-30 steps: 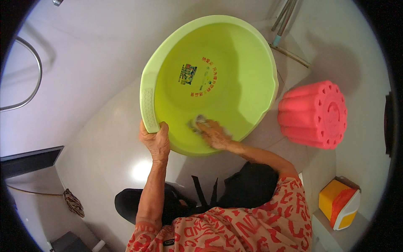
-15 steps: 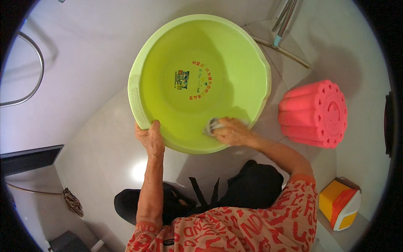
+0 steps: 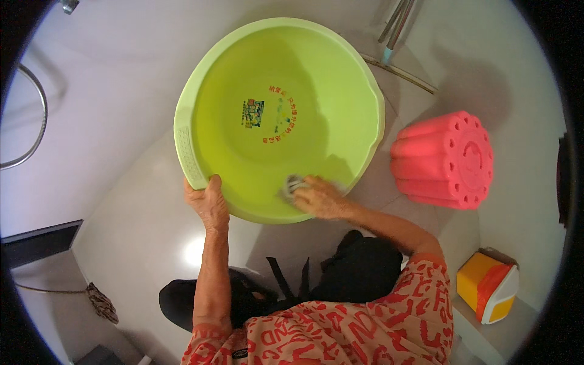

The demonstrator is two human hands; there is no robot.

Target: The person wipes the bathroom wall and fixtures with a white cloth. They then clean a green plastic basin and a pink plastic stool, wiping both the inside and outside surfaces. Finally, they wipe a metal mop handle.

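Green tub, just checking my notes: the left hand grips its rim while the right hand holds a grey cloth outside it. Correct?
Not quite: the head view shows the right hand holding the grey cloth inside the tub, not outside. The left hand does grip its rim.

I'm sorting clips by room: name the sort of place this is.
Probably a bathroom or washroom: a shower-type metal hose curves at the left, a mop-like head shows at lower left, and a large green basin fills the middle.

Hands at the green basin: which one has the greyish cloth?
The right hand, inside the basin, holds the greyish cloth; the left hand grips the basin's rim instead.
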